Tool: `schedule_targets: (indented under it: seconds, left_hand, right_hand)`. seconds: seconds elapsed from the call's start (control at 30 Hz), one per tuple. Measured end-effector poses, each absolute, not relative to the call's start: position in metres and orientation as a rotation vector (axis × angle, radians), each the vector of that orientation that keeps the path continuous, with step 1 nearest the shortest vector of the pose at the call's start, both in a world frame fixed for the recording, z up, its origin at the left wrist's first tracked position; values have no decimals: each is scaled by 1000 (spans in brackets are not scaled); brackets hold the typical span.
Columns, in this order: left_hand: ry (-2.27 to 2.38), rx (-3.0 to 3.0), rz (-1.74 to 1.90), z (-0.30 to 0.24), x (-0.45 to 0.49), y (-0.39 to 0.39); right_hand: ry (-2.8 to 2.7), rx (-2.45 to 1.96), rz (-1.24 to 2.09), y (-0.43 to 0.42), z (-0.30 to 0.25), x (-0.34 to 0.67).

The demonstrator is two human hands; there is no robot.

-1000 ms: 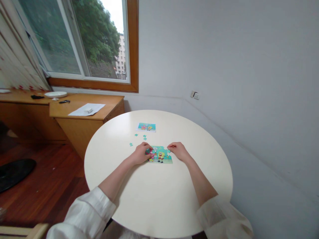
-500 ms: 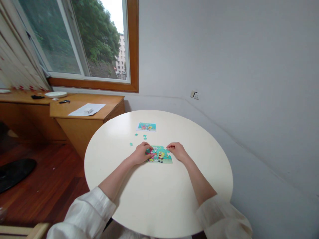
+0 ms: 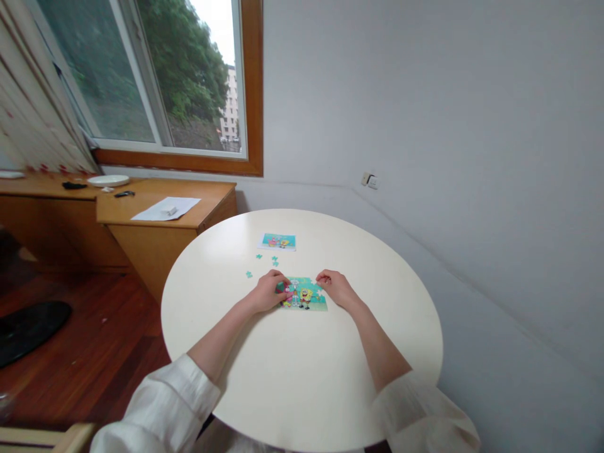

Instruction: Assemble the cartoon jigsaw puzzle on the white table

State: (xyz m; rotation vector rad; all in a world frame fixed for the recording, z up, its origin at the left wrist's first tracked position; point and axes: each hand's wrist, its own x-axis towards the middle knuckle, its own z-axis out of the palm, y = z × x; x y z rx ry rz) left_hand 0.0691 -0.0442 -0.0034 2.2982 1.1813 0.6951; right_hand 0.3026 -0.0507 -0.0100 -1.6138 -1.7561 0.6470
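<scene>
A mostly assembled jigsaw puzzle (image 3: 306, 301) with cartoon figures on a teal ground lies flat on the table, with a notched gap at its upper right. My left hand (image 3: 270, 290) holds the puzzle's left side, thumb and fingers bent over it and covering that edge. At the upper right corner, beside the gap, my right hand (image 3: 334, 284) is closed in a pinch. Whatever sits between its fingertips is too small to make out. Several loose teal puzzle pieces (image 3: 275, 258) lie beyond my left hand, one puzzle piece (image 3: 249, 274) nearest to it.
A reference picture card (image 3: 279, 241) lies farther back on the round white table (image 3: 302, 371). Behind the table's left side stands a wooden cabinet (image 3: 217, 198) bearing a paper sheet (image 3: 182, 206) and a white plate (image 3: 108, 180). A wall (image 3: 472, 157) borders the right side.
Almost nothing differs. Both hands stay at the puzzle, and the whole view has shifted very slightly.
</scene>
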Motion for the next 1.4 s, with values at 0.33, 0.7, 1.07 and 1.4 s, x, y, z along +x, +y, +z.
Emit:
schedule_targets:
  seconds: [0.33, 0.7, 1.07, 1.4]
  left_hand:
    - [1540, 2139, 1008, 5, 54, -29]
    - [2077, 1926, 579, 11, 1, -4]
    - [2096, 1961, 512, 3, 11, -5]
    - [1820, 1897, 748, 5, 16, -10]
  right_hand:
    - [-1744, -1605, 651, -50, -11, 305]
    - [-1733, -1620, 684, -48, -12, 307]
    - [-1740, -1592, 690, -48, -12, 307]
    - [-1744, -1595, 686, -51, -8, 306]
